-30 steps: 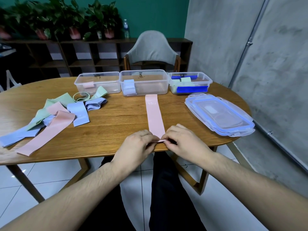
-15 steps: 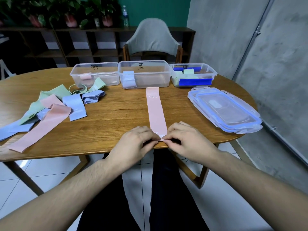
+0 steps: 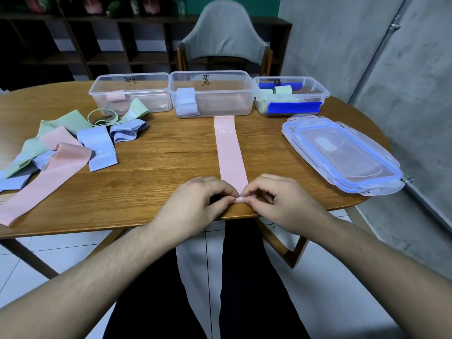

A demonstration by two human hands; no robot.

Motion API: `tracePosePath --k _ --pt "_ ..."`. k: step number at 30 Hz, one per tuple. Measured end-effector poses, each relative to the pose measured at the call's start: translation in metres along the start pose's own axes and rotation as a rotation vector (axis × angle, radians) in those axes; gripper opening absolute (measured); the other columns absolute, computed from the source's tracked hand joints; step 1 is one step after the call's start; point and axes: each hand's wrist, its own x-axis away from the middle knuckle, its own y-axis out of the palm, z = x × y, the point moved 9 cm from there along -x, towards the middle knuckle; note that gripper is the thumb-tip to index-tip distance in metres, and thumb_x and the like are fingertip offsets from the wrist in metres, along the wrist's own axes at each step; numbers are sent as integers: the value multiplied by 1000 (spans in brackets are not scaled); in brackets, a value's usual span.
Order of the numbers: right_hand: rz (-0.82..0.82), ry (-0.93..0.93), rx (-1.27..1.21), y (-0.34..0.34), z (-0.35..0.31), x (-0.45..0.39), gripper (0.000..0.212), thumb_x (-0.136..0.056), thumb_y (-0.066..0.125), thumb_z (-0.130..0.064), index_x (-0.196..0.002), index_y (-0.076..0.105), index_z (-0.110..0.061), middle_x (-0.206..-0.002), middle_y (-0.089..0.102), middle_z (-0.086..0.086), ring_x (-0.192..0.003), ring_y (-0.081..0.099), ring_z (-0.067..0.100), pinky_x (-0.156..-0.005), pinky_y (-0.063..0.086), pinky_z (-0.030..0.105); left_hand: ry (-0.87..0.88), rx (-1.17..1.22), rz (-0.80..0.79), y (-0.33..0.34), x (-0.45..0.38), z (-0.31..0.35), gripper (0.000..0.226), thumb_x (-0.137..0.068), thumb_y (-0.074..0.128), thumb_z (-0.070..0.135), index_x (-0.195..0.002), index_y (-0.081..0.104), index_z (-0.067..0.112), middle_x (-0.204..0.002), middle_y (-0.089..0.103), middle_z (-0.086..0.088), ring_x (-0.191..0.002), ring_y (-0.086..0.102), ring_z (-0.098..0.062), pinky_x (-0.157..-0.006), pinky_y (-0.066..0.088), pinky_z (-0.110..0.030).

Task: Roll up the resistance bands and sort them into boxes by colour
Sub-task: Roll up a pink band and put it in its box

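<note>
Left hand (image 3: pixel 193 206) and right hand (image 3: pixel 281 201) pinch the pink band's (image 3: pixel 231 155) rolled near end with curled fingers; band stretches toward twelve o'clock.

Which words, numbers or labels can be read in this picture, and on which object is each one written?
"15 LB": white print on the far end of the pink band lying flat on the table; the "LB" is small and uncertain.
Black handwritten mark on the left box: too blurred to read.
Black handwritten mark on the middle box: looks like one character, not readable.
Dark mark on the right box: mostly hidden, not readable.
</note>
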Motion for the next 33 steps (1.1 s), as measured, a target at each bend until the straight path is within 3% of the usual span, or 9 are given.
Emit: tracePosePath --k 4,7,10,16,23,33 --pt "-26 3 72 5 3 -2 7 -92 68 -20 -97 71 -25 -90 59 -15 -84 57 6 -68 38 14 -14 -16 9 -1 -4 -1 11 -89 71 26 -97 71 33 -93 67 15 -89 62 -4 -80 50 -34" --pt "-27 0 135 8 4 -1 9 -93 62 -23 -99 69 -24 -96 57 -16 -86 57 7 -68 42 17 30 -91 42 -2 -3 5 11 -88 71 23 -98 71 29 -96 62 14 -87 60 -5 -77 46 -22" --pt "8 -53 175 10 0 1 11 -90 62 -20 -98 69 -18 -96 55 -12 -80 52 2 -69 37 9 66 -114 57 -3 -2 8 11 -89 67 26 -98 73 24 -97 63 10 -87 60 -5 -77 42 -14" --pt "-16 -107 235 10 2 2 25 -94 58 -32 -105 72 -15 -97 55 -7 -85 46 1 -80 31 5 151 -178 -3 2 0 8 27 -92 58 37 -104 75 19 -100 65 4 -84 66 -17 -74 54 -36" --pt "-10 -189 337 9 -6 0 26 -96 55 -26 -111 73 -14 -98 56 -6 -88 43 9 -85 31 14 100 -115 -18 0 -5 5 27 -92 54 33 -104 75 21 -100 64 7 -86 64 -9 -77 45 -17" --pt "-17 -107 206 9 3 -3 24 -98 55 -22 -112 73 -17 -99 60 -8 -91 54 7 -83 37 11 23 -34 -62 2 -10 -4 32 -93 49 41 -105 75 26 -100 64 12 -91 64 -5 -80 47 -24"
